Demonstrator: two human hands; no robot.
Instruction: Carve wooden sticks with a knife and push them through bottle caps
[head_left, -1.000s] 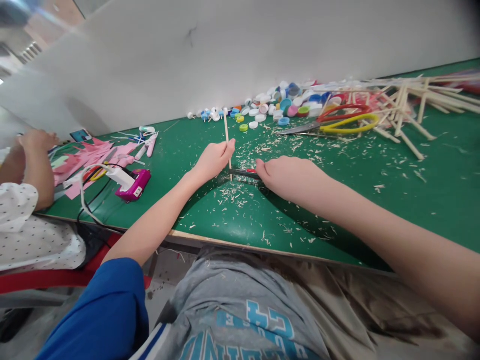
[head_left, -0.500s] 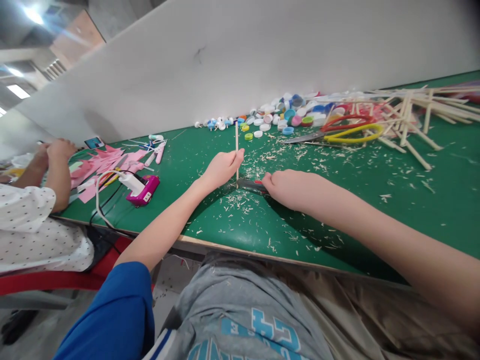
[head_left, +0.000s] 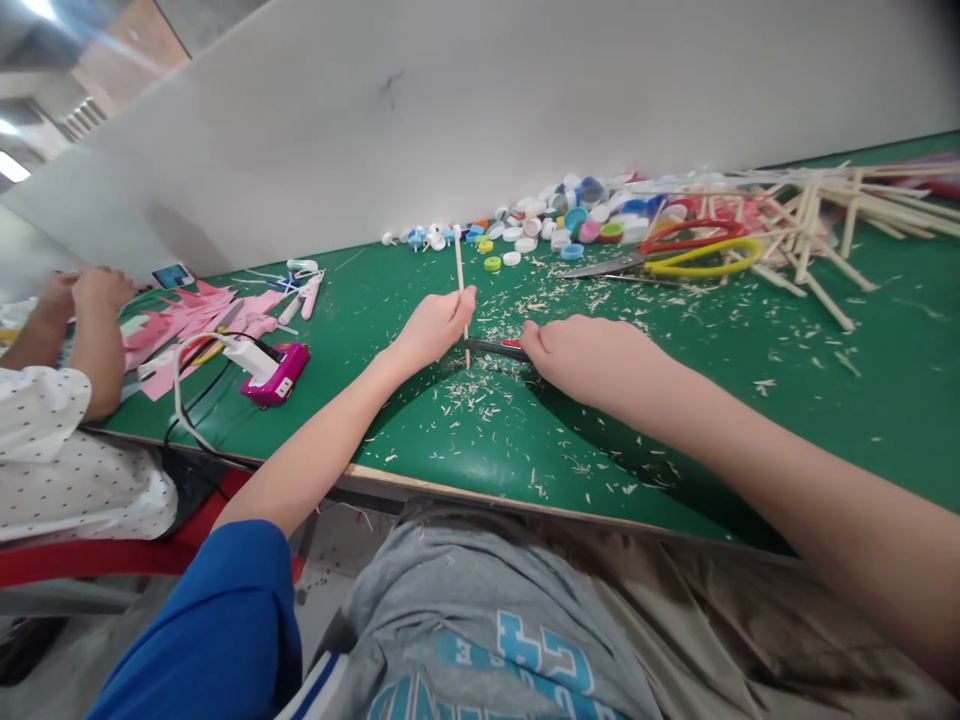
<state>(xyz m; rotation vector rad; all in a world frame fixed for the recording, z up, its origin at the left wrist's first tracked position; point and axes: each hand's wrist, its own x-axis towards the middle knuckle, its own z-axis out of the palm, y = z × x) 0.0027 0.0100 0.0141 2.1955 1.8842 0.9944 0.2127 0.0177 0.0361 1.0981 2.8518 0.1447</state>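
Observation:
My left hand (head_left: 433,326) pinches a thin wooden stick (head_left: 460,265) and holds it upright, its lower end on the green table (head_left: 450,440). My right hand (head_left: 581,355) is closed around a dark knife with a red mark (head_left: 495,348), whose blade lies flat and points at the base of the stick. Pale wood shavings (head_left: 480,395) lie scattered around both hands.
Scissors with yellow and red handles (head_left: 675,257), a heap of coloured bottle caps (head_left: 555,215) and a pile of wooden sticks (head_left: 817,215) lie at the back right. At the left are a magenta glue gun (head_left: 274,370), pink paper scraps (head_left: 187,315) and another person's arm (head_left: 94,330).
Both hands keep their grip on the stick and the knife. The view has shifted slightly; the stick tilts a little differently.

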